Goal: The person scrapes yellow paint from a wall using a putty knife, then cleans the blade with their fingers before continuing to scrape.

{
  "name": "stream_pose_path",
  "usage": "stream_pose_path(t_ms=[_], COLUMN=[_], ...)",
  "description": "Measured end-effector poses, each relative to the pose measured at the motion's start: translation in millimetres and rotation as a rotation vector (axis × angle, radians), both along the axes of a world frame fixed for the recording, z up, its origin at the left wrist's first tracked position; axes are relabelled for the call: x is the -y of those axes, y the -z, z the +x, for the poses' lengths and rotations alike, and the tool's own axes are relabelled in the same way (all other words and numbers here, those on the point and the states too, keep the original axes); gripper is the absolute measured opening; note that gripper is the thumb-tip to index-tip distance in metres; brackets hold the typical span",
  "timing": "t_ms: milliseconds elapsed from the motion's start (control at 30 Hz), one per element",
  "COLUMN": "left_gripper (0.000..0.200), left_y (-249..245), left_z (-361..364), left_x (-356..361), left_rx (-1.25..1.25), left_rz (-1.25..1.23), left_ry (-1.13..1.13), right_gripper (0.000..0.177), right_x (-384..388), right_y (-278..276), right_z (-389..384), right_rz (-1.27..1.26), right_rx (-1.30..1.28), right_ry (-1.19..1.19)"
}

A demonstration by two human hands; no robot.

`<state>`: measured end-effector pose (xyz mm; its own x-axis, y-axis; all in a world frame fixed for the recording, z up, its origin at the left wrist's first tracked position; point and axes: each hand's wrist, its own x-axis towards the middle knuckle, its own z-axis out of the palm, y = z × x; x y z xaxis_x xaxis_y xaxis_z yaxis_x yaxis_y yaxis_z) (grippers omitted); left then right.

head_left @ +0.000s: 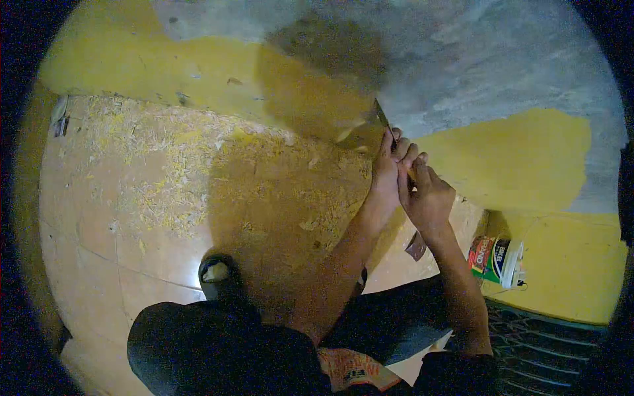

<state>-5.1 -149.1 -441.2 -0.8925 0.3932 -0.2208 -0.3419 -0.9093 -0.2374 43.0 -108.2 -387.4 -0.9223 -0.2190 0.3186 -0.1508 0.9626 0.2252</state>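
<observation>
A scraper (383,117) with a thin dark blade points up at the wall, its tip close to the edge between yellow paint and bare grey. My left hand (386,173) is closed around it near the blade. Just below and to the right, my right hand (428,191) grips the handle, of which a bit of orange shows between the fingers. Both hands touch each other. The wall (462,72) has a large grey scraped patch with yellow paint (508,155) around it. My shadow falls over the part left of the blade.
Yellow paint flakes (168,188) litter the tiled floor (99,277) along the wall. A paint bucket (492,259) with a printed label stands at the right. Nearby lie a small brown piece (415,246) and a dark slatted plastic item (548,350). My foot (216,272) is below.
</observation>
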Motion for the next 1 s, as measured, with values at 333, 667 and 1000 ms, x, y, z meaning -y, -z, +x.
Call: stream_pose_path(t_ms=[333, 667, 1000], left_gripper=[0.027, 0.03, 0.034], left_y=[-2.2, -9.1, -10.9], left_z=[-2.8, -3.4, -5.4], left_x=[-8.2, -38.5, -34.7], left_rx=[-0.041, -0.037, 0.041], left_rz=[0.042, 0.197, 0.091], left_ry=[-0.061, -0.024, -0.019], right_gripper=[0.026, 0.026, 0.029], right_x=[-18.0, -37.4, -43.9], right_y=[2.4, -5.6, -3.3], right_z=[-5.0, -4.5, -6.0], right_rz=[-0.02, -0.089, -0.062], right_rx=[-0.011, -0.067, -0.038], right_ry=[-0.002, -0.028, -0.031])
